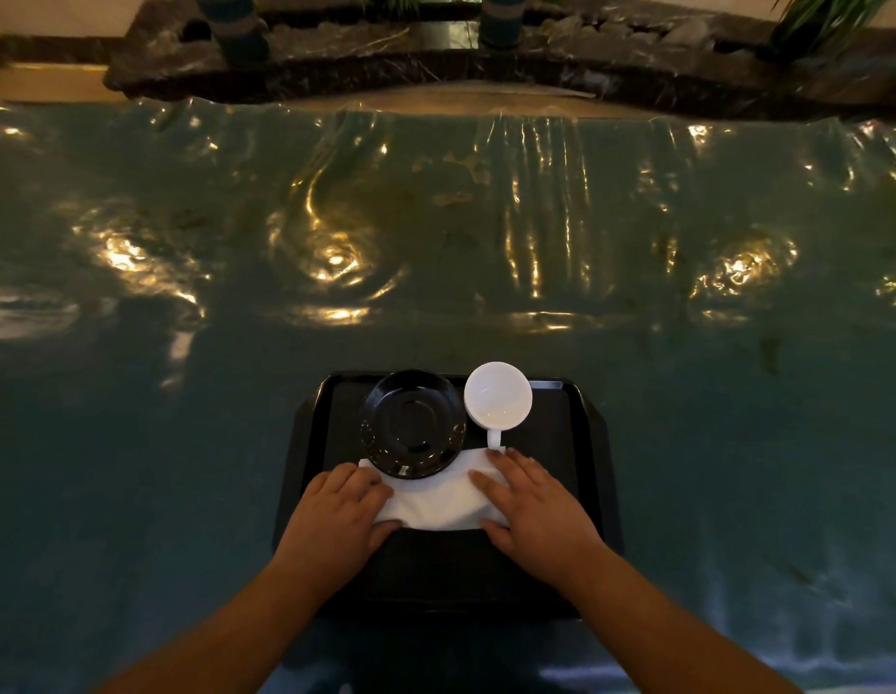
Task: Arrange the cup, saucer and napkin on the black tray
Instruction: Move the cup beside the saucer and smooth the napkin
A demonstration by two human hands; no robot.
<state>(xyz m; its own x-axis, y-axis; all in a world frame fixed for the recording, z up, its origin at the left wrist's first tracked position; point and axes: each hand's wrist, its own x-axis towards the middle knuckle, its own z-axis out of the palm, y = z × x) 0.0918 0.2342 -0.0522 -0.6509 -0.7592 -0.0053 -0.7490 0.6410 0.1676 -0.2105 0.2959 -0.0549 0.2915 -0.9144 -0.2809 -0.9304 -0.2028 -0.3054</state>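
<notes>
A black tray (576, 443) lies on the table in front of me. On its far half sit a black saucer (412, 423) and, to its right, a white cup (497, 395) with its handle pointing toward me. A folded white napkin (438, 498) lies across the tray's middle, its far edge tucked under the saucer. My left hand (338, 518) grips the napkin's left end, thumb under the near edge. My right hand (533, 510) holds the napkin's right end, fingers flat on top, thumb at the near edge, just short of the cup handle.
The table is covered by a glossy dark green cloth (435, 242) with wrinkles and bright light reflections. Beyond its far edge runs a dark marble ledge (536, 67) with plant pots and stones.
</notes>
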